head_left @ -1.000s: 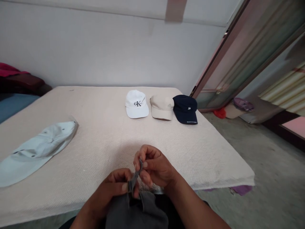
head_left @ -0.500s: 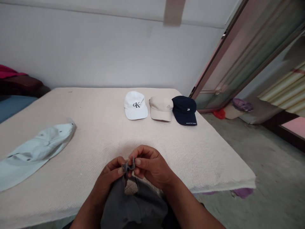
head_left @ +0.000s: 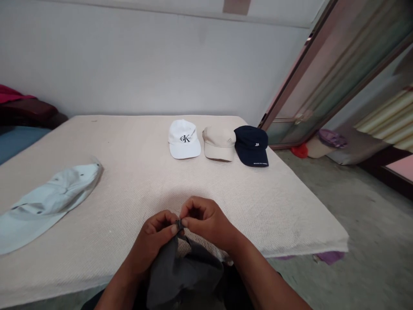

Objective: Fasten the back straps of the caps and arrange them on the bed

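A dark grey cap (head_left: 183, 275) hangs at the bottom centre, in front of the table's near edge. My left hand (head_left: 158, 234) pinches its strap on one side, and my right hand (head_left: 204, 221) pinches the strap close beside it, thumbs nearly touching. Beyond my hands, a white cap (head_left: 183, 140), a beige cap (head_left: 219, 144) and a navy cap (head_left: 251, 146) stand in a row, brims facing me. A pale blue cap (head_left: 54, 196) lies flattened on the left.
The caps rest on a table with a cream cloth (head_left: 129, 172), against a pale wall (head_left: 129, 64). Dark and pink items (head_left: 26, 107) are at the far left. A glass door (head_left: 303, 86) and a red bag (head_left: 299, 150) are at the right.
My left hand has moved right and the two hands are closer together. Less of the strap shows between them. The cap's body has shifted slightly right.
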Motion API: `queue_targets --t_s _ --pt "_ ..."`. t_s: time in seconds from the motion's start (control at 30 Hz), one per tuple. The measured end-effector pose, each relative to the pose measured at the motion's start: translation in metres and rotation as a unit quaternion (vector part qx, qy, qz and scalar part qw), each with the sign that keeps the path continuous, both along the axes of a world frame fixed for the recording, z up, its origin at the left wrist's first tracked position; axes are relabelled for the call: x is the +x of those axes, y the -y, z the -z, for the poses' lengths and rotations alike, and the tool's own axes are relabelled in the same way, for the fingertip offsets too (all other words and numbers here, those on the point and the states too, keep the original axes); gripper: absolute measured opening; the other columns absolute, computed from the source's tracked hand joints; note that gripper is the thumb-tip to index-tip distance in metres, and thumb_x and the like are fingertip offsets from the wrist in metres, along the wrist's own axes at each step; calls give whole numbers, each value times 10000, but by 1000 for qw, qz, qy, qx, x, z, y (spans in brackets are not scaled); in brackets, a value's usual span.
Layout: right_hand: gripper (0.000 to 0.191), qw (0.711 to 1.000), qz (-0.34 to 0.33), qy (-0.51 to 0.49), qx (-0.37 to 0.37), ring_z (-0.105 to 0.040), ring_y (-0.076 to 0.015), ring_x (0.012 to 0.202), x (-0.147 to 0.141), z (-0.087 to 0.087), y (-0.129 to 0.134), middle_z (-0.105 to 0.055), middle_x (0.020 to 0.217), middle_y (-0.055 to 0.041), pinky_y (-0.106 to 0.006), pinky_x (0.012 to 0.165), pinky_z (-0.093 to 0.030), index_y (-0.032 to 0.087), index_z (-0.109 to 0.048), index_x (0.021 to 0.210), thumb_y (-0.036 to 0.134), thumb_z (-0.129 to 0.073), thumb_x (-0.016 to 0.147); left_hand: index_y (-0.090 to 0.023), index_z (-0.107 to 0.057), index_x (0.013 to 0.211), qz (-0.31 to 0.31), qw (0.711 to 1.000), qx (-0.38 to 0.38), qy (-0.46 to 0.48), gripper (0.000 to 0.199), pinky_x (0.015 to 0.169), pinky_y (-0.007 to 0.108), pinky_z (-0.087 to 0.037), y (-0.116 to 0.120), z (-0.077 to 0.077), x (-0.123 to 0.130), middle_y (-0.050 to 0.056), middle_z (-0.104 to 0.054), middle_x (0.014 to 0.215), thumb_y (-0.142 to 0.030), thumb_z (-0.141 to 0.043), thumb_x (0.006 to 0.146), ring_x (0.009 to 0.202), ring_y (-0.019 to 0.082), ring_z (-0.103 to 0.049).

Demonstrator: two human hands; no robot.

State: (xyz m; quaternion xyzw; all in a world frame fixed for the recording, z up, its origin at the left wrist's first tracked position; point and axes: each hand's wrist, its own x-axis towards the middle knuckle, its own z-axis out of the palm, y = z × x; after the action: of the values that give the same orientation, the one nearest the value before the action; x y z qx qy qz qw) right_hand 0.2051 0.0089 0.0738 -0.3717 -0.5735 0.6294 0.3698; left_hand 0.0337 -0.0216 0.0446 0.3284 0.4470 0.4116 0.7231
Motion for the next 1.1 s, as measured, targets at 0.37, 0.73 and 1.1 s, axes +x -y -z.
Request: queue_targets --t_s 0.37,0.73,1.1 --pt "79 987 14 128 95 -462 -83 592 3 -3 3 -547 653 26 -194 513 -341 171 -585 739 104 -553 710 -171 -612 752 30 997 18 -68 154 489 194 -338 -1 -1 3 -23 -560 624 -299 -691 720 524 90 -464" --pt "101 979 6 161 124 -460 -81 587 2 -2 3 -547 651 29 -197 520 -332 174 -590 738 87 -550 704 -174 -628 801 67 995 20 -75 142 511 186 -329 -3 3 -1 -17 -571 672 -289 -685 741 565 82 -457" --pt "128 974 -21 176 139 -463 -81 597 1 0 2 -551 668 28 -201 538 -341 176 -601 765 76 -546 706 -178 -600 808 75 994 52 -60 123 580 198 -369 -3 4 -2 -9 -581 739 -258 -676 754 656 99 -506"
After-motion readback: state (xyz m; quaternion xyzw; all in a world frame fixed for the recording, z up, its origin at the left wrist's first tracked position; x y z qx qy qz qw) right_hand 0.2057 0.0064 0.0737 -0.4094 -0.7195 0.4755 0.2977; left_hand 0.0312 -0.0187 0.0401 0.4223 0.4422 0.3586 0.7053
